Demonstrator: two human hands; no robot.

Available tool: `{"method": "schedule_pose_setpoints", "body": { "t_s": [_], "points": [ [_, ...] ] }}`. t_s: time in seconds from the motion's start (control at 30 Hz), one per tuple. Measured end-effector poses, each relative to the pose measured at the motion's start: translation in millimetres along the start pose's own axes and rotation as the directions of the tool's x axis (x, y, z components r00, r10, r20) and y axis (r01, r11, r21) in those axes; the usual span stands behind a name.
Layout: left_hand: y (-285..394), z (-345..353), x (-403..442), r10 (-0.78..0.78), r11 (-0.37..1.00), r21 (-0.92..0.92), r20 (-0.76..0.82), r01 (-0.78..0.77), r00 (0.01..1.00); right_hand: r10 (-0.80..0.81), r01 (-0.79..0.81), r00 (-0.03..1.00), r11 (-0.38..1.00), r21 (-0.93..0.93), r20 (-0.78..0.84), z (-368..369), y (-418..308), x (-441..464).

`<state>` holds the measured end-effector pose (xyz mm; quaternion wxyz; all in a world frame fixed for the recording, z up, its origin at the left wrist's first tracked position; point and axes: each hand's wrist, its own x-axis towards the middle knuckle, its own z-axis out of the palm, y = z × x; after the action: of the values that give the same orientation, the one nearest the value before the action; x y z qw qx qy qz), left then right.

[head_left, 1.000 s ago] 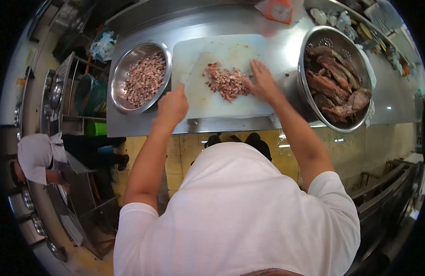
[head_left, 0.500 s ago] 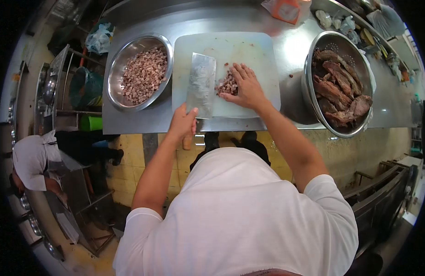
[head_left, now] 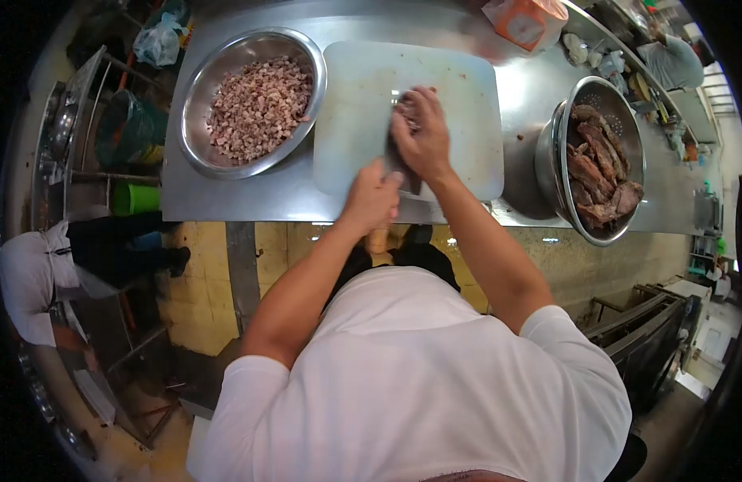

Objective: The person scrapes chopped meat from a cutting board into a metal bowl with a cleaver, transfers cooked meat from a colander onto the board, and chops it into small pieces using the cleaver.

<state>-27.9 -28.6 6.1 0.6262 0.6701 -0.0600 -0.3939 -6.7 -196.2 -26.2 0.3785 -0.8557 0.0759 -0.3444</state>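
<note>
My left hand (head_left: 373,198) is wrapped round the wooden handle of a cleaver (head_left: 377,241) at the table's front edge. The cleaver's blade looks dark and blurred, running up beside my right hand on the white cutting board (head_left: 355,104). My right hand (head_left: 426,138) curls over a small heap of chopped meat (head_left: 409,111), thumb on one side and fingers on the other, pressing it against the blade. Part of the heap is hidden under the palm. To the left, a steel bowl (head_left: 196,153) holds diced meat (head_left: 258,108).
On the right, a steel colander (head_left: 638,120) with large cooked meat pieces (head_left: 600,165) sits in another bowl. An orange-and-white package (head_left: 525,22) lies at the back of the steel table (head_left: 258,202). Another person (head_left: 38,265) stands at the far left.
The cleaver has moved right, from lying flat left of the chopped meat to beside it, its blade turned. My right hand has gone from flat to cupped around the meat. The view has shifted.
</note>
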Motion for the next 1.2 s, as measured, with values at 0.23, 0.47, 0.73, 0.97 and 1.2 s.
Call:
{"method": "schedule_pose_setpoints", "body": {
  "t_s": [0.23,0.47,0.73,0.97,1.2],
  "points": [
    [93,-152,-73,0.387,0.803,0.594,-0.458,-0.049,0.801,-0.300,0.300,0.952,0.883,0.362,-0.057,138,-141,82],
    [84,-243,-102,0.623,0.456,0.868,-0.468,0.194,0.627,-0.283,0.258,0.870,0.959,0.117,0.405,143,-108,92],
    [64,-138,-69,0.373,0.928,0.169,-0.388,-0.333,0.843,0.122,-0.069,0.939,0.983,-0.172,0.321,-94,-29,111],
    [11,-77,-12,0.126,0.990,-0.061,-0.013,-0.127,0.992,0.459,-0.387,0.887,0.674,-0.629,-0.053,-348,30,78],
    [-18,-59,33,-0.008,0.995,-0.103,-0.227,-0.016,0.974,0.629,-0.619,0.691,0.260,-0.741,-0.356,-434,75,-10]
  ]
}}
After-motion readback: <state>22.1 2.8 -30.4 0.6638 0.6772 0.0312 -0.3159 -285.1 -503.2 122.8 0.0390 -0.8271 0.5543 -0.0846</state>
